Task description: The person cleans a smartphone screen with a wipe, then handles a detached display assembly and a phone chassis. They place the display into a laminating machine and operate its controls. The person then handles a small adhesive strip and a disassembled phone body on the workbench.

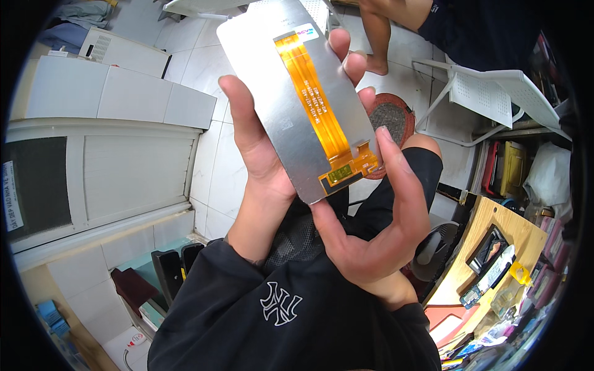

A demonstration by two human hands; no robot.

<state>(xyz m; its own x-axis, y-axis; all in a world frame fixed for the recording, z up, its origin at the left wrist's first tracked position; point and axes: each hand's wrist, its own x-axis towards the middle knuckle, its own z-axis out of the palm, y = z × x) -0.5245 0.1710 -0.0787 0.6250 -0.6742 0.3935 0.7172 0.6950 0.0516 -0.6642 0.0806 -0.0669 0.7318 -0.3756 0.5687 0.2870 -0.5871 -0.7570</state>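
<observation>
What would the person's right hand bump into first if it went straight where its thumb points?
The silver panel! The thumb of the right hand seems to be right at its lower edge, though exact depth is hard to tell.

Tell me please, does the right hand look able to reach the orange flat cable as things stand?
Probably yes. The right hand is at the lower end of the silver panel, close to the orange flat cable, whose long strip faces the camera with nothing lying across it.
</observation>
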